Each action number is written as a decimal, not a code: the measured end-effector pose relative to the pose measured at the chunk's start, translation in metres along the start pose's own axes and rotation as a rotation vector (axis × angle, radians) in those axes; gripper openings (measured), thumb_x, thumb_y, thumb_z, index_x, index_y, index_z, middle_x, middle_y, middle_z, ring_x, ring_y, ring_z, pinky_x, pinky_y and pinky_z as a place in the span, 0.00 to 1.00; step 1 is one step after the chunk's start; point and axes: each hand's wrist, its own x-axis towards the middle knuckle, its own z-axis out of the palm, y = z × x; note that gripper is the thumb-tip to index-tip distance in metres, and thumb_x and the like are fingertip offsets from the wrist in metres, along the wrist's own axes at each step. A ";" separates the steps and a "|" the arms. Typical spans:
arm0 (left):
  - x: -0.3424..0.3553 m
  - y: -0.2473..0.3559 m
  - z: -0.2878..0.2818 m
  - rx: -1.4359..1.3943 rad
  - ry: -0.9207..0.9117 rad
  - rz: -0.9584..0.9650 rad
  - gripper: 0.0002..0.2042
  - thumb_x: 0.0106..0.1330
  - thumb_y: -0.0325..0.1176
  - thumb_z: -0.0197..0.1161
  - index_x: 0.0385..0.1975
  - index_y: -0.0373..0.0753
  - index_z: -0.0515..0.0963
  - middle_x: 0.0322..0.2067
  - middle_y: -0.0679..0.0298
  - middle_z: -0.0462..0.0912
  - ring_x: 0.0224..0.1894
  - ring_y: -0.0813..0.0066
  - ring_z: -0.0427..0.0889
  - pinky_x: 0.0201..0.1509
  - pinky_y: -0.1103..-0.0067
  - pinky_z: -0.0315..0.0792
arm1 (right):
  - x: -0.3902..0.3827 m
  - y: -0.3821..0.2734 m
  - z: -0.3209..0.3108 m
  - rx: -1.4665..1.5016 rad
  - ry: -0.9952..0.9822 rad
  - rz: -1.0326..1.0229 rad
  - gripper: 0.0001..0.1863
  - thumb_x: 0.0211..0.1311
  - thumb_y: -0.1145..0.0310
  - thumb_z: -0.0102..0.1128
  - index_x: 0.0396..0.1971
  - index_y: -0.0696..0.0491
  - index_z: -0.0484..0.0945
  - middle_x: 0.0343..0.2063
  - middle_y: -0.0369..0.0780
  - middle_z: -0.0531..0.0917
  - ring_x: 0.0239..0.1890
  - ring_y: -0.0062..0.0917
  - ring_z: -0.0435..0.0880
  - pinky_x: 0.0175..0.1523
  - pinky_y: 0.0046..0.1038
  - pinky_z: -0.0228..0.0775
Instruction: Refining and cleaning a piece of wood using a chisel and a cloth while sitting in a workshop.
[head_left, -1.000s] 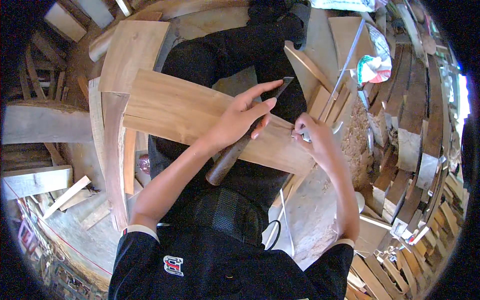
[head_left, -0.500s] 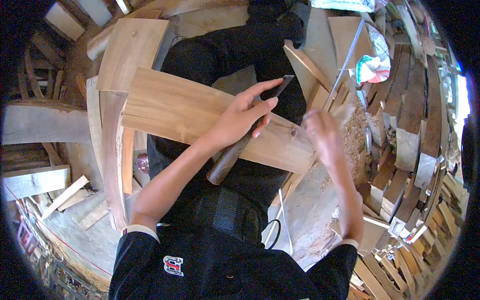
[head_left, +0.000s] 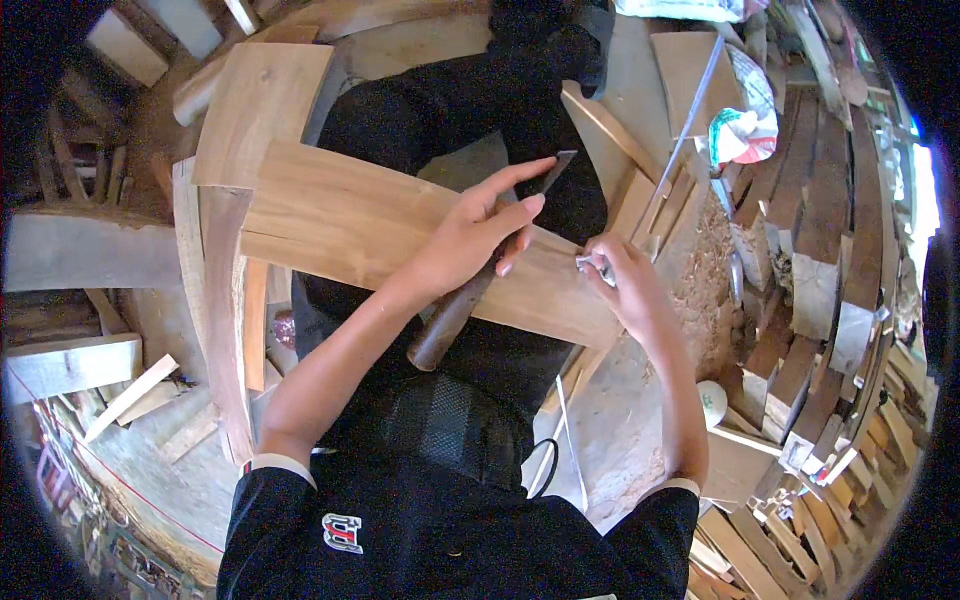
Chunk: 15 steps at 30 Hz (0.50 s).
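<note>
Across my lap lies a broad light-brown wooden plank [head_left: 340, 215], its right end tilted lower. My left hand [head_left: 475, 235] is closed round a chisel [head_left: 443, 328] just above the plank. The chisel's dark blade points up and right, with my index finger stretched along it, and its thick brown handle slants down toward me. Over the plank's right end, near a knot, the fingers of my right hand [head_left: 628, 285] pinch a small whitish-grey piece [head_left: 592, 263]. What exactly this piece is cannot be made out.
Another board [head_left: 262, 110] lies under the plank's left end. Stacked timber beams [head_left: 810, 260] line the right side, near sawdust and shavings [head_left: 705, 260]. A coloured plastic bag [head_left: 745, 135] sits at the far right. Wood offcuts [head_left: 135, 395] lie at left.
My right hand, blurred by motion before, has come left and slightly down onto the plank's right end, the small piece now showing in its fingers. The left hand and chisel have barely shifted.
</note>
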 end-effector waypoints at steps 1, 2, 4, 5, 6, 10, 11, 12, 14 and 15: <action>0.000 0.001 0.001 0.015 0.014 -0.008 0.24 0.75 0.37 0.54 0.69 0.43 0.62 0.19 0.70 0.72 0.16 0.85 0.67 0.21 0.84 0.64 | 0.001 -0.001 0.000 -0.020 -0.017 -0.023 0.12 0.57 0.78 0.63 0.36 0.55 0.68 0.28 0.42 0.76 0.33 0.39 0.79 0.39 0.37 0.71; 0.000 0.001 0.000 0.018 0.016 -0.006 0.24 0.75 0.37 0.54 0.69 0.43 0.62 0.19 0.70 0.72 0.16 0.85 0.67 0.21 0.84 0.64 | 0.001 -0.001 -0.001 -0.041 -0.034 -0.046 0.13 0.54 0.80 0.62 0.36 0.55 0.67 0.28 0.43 0.76 0.33 0.41 0.79 0.38 0.38 0.70; 0.004 -0.003 -0.002 0.031 -0.001 0.023 0.24 0.76 0.37 0.53 0.70 0.43 0.61 0.19 0.70 0.72 0.16 0.85 0.67 0.21 0.84 0.64 | 0.003 0.008 0.001 -0.289 0.130 -0.110 0.14 0.53 0.80 0.61 0.37 0.54 0.69 0.28 0.43 0.76 0.33 0.40 0.79 0.38 0.39 0.70; 0.003 -0.004 -0.002 0.030 -0.010 0.022 0.24 0.76 0.37 0.53 0.70 0.43 0.61 0.19 0.70 0.72 0.16 0.85 0.67 0.21 0.84 0.64 | 0.003 0.020 0.002 -0.540 0.291 -0.169 0.15 0.52 0.81 0.61 0.39 0.54 0.70 0.28 0.43 0.76 0.33 0.40 0.79 0.39 0.39 0.71; 0.002 -0.004 -0.002 0.001 -0.039 0.018 0.24 0.76 0.37 0.52 0.70 0.45 0.61 0.21 0.70 0.72 0.17 0.86 0.66 0.21 0.86 0.63 | -0.004 0.063 0.006 -0.022 0.403 0.034 0.14 0.54 0.80 0.61 0.40 0.54 0.72 0.29 0.44 0.77 0.32 0.39 0.79 0.39 0.39 0.71; -0.003 -0.003 -0.006 -0.015 -0.034 -0.024 0.24 0.76 0.35 0.51 0.71 0.45 0.61 0.22 0.69 0.73 0.17 0.85 0.67 0.22 0.86 0.64 | 0.015 0.043 -0.023 -0.301 0.761 0.140 0.07 0.61 0.80 0.61 0.35 0.56 0.72 0.37 0.43 0.83 0.31 0.30 0.80 0.41 0.32 0.74; -0.003 -0.002 -0.005 0.013 -0.050 -0.041 0.23 0.76 0.35 0.51 0.71 0.47 0.62 0.23 0.69 0.73 0.18 0.86 0.66 0.22 0.87 0.64 | 0.015 0.041 -0.019 -0.248 0.826 0.141 0.06 0.61 0.79 0.60 0.34 0.56 0.72 0.35 0.44 0.82 0.34 0.35 0.80 0.42 0.35 0.74; -0.002 -0.001 -0.003 0.107 -0.092 -0.075 0.23 0.76 0.35 0.52 0.70 0.48 0.64 0.23 0.70 0.73 0.18 0.86 0.66 0.22 0.86 0.65 | 0.016 0.039 -0.014 -0.192 0.893 0.142 0.05 0.62 0.79 0.59 0.33 0.55 0.72 0.33 0.45 0.80 0.36 0.40 0.81 0.43 0.38 0.73; -0.003 0.007 0.007 0.313 -0.166 -0.153 0.21 0.75 0.35 0.55 0.67 0.51 0.68 0.23 0.71 0.72 0.18 0.88 0.66 0.24 0.86 0.66 | 0.016 0.048 0.003 -0.181 0.783 0.150 0.06 0.60 0.80 0.59 0.32 0.55 0.72 0.32 0.46 0.80 0.36 0.42 0.81 0.42 0.37 0.73; -0.009 0.010 0.014 0.496 -0.203 -0.073 0.22 0.72 0.32 0.56 0.66 0.48 0.70 0.24 0.65 0.75 0.21 0.80 0.72 0.27 0.79 0.70 | 0.013 0.065 0.017 -0.193 0.716 0.168 0.06 0.59 0.80 0.59 0.33 0.55 0.72 0.32 0.46 0.80 0.36 0.43 0.81 0.42 0.37 0.73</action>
